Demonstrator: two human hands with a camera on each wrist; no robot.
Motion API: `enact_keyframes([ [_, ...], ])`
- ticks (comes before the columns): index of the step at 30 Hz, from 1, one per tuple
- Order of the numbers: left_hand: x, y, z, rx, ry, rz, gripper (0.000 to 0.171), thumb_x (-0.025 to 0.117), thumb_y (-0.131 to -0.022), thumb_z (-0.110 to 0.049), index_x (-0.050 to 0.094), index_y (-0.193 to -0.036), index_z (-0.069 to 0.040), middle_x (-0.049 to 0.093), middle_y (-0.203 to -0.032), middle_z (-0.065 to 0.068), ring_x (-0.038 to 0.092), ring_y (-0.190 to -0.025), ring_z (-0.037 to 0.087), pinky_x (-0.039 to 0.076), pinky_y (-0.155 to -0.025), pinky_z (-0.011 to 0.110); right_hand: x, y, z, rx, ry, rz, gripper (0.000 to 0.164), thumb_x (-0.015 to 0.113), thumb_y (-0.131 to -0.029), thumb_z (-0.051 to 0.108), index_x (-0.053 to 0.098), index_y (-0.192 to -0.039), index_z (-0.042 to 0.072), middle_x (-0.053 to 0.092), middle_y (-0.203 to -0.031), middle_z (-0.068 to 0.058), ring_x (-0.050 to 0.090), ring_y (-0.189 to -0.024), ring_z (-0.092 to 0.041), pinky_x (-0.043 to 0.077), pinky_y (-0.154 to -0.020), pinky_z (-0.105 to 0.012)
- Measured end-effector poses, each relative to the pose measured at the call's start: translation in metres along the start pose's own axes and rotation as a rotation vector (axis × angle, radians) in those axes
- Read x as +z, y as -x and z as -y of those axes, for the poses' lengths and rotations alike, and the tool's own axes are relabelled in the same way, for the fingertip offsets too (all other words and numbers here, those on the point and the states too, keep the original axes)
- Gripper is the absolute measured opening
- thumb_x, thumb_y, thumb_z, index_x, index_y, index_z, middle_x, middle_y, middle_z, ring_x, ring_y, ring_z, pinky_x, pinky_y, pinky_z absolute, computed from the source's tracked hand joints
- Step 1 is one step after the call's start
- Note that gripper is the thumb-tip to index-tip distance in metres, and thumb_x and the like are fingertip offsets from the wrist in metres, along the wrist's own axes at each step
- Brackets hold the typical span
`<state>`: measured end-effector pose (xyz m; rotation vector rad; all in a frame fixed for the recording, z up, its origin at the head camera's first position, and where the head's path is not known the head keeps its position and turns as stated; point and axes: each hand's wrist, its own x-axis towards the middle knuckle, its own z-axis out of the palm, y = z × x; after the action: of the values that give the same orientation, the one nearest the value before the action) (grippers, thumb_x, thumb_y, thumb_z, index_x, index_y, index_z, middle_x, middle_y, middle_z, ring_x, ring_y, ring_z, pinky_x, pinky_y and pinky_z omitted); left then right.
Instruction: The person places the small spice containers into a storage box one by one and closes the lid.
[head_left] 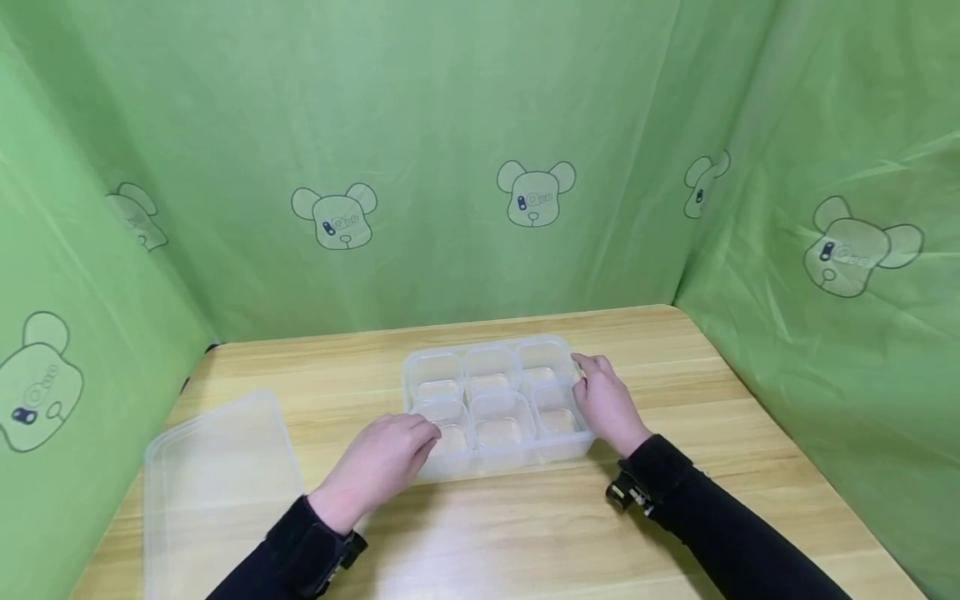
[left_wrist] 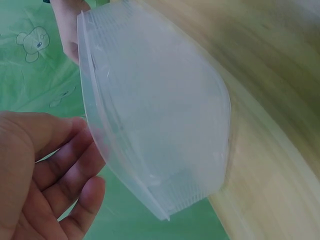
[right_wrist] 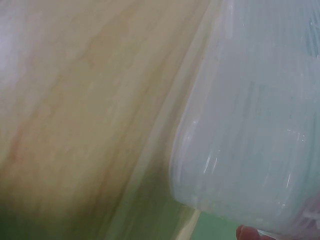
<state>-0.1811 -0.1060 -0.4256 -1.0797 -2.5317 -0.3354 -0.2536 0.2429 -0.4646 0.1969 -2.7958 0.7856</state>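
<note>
A translucent plastic storage box sits on the table, with several small square cups in two rows inside it. My left hand is at the box's near left corner, fingers curled at the rim. In the left wrist view, the thumb and fingertips meet the upper edge of the box wall; which cup they touch is hidden. My right hand grips the box's right end. Only its fingertips show beside the box in the right wrist view.
A flat translucent lid lies on the left side of the wooden table. Green curtains printed with bear heads stand along the back and both sides of the table.
</note>
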Motion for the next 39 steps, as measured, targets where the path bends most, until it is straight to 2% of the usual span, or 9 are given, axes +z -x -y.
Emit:
enact_keyframes([
  [5,-0.007,0.003,0.007,-0.005,0.018,-0.050,0.005,0.071,-0.091,-0.009,0.071,-0.094,-0.012,0.070,-0.087,-0.004,0.067,-0.080,0.013,0.056,-0.077,0.037,0.000,0.000,-0.001,-0.001,-0.001,0.007,0.047,0.048,-0.097,0.000,0.045,-0.143,-0.008,0.051,-0.126,-0.027,0.056,-0.077,-0.024,0.052,-0.071,-0.038],
  [13,-0.024,0.016,0.024,-0.130,-0.009,-0.064,0.009,0.071,-0.092,-0.009,0.073,-0.101,-0.011,0.072,-0.093,-0.002,0.069,-0.086,0.018,0.056,-0.081,0.041,0.000,0.000,0.001,0.004,-0.008,0.010,0.047,0.048,-0.097,0.000,0.046,-0.143,-0.007,0.051,-0.125,-0.025,0.055,-0.074,-0.021,0.051,-0.066,-0.035],
  [23,-0.052,0.045,0.049,-0.359,-0.091,-0.125,0.012,0.068,-0.092,-0.008,0.071,-0.103,-0.004,0.073,-0.096,0.010,0.069,-0.087,0.028,0.054,-0.080,0.048,0.000,0.000,-0.001,-0.012,0.002,-0.007,0.046,0.048,-0.096,0.000,0.047,-0.141,-0.008,0.053,-0.122,-0.025,0.054,-0.073,-0.021,0.050,-0.067,-0.037],
  [30,-0.056,0.072,0.071,-0.506,-0.136,-0.178,0.014,0.064,-0.092,-0.007,0.071,-0.101,0.002,0.072,-0.095,0.017,0.068,-0.084,0.036,0.051,-0.079,0.055,0.000,-0.001,-0.002,-0.007,0.001,-0.003,0.046,0.048,-0.096,0.000,0.047,-0.142,-0.008,0.053,-0.121,-0.024,0.054,-0.073,-0.021,0.051,-0.066,-0.036],
  [39,-0.050,0.112,0.098,-0.797,-0.108,-0.089,0.030,0.056,-0.095,-0.011,0.063,-0.115,0.009,0.067,-0.107,0.029,0.064,-0.091,0.046,0.050,-0.077,0.059,0.000,-0.001,-0.002,-0.008,-0.001,-0.001,0.047,0.048,-0.096,-0.001,0.046,-0.142,-0.008,0.052,-0.122,-0.025,0.054,-0.074,-0.021,0.051,-0.067,-0.036],
])
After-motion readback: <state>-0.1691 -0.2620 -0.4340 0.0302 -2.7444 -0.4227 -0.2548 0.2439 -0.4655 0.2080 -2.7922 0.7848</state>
